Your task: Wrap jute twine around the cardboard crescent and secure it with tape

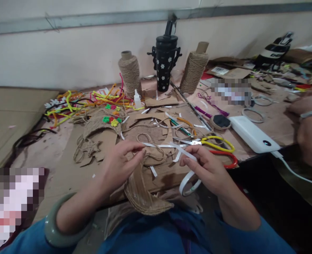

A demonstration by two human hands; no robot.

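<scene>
My left hand (124, 162) has its thumb and index finger close together over the upper end of a twine-covered crescent (142, 192). That end is hidden under the fingers, and the crescent hangs at the table edge, over my lap. My right hand (207, 167) grips a roll of white tape (185, 185). A loose tape strip (182, 151) sticks out leftward from between its thumb and fingers. Just beyond that hand lie scissors (216, 141) with one yellow and one red handle. A loop of twine (156, 157) rests on cardboard between my hands.
Two twine spools (130, 72) flank a black flowered vase (163, 65) by the wall. Left lie a twine piece with colored flowers (104, 121), a twine star (92, 149) and pipe cleaners (69, 102). A glue bottle (137, 100), white power bank (253, 134) and another person's arm (311, 130) are also there.
</scene>
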